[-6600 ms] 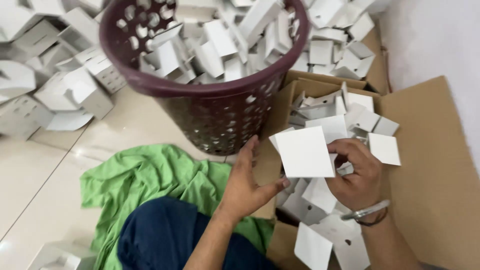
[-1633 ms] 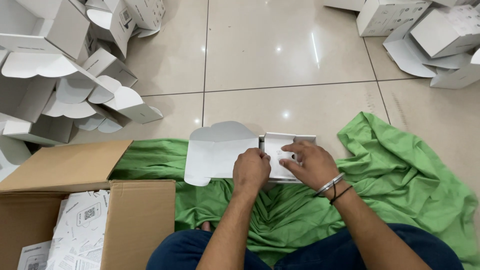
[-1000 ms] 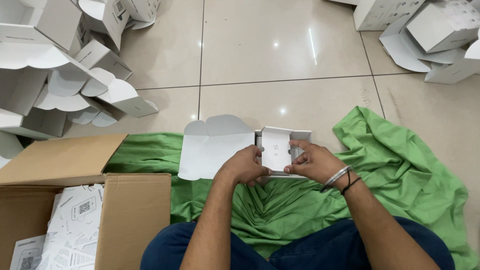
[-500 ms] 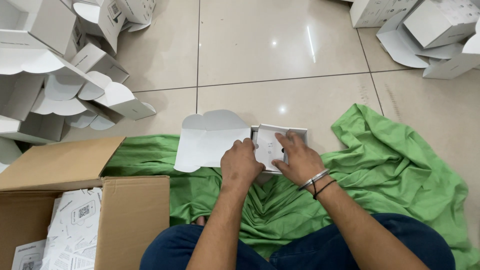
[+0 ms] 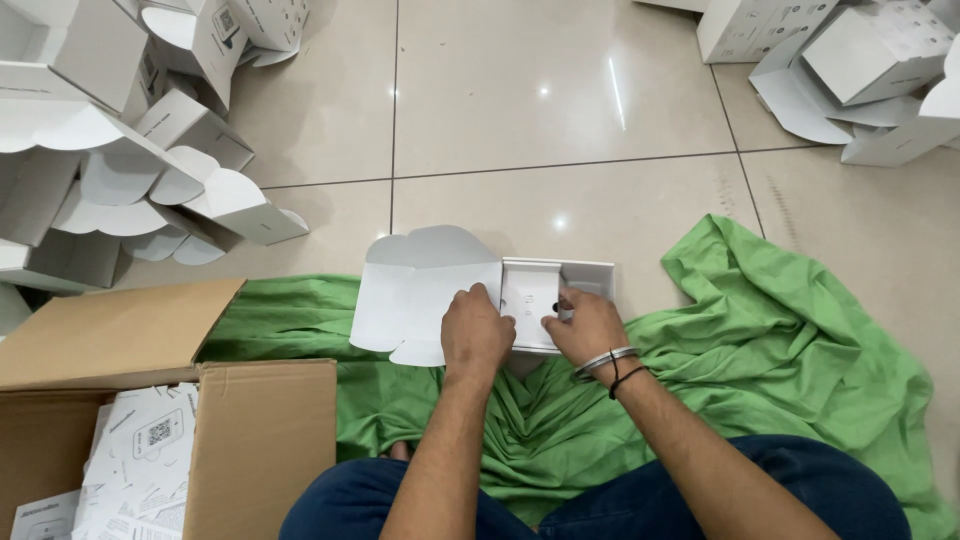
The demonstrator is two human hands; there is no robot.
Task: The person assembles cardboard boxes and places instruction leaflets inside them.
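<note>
head view: a small white carton (image 5: 540, 300) with its scalloped lid flap (image 5: 425, 290) spread open to the left is held at the centre of the frame, resting at the edge of a green cloth (image 5: 790, 330) on pale floor tiles (image 5: 540, 130). the left hand (image 5: 477, 335) is pressed knuckles-up on the seam between flap and tray, fingers curled down. the right hand (image 5: 588, 325), a bangle and dark thread at the wrist, is closed on the tray's lower right edge. an open brown cardboard box (image 5: 265, 440) of printed white leaflets (image 5: 140, 460) is seen lower left. folded white cartons are piled upper left (image 5: 120, 170) and upper right (image 5: 860, 70).
</note>
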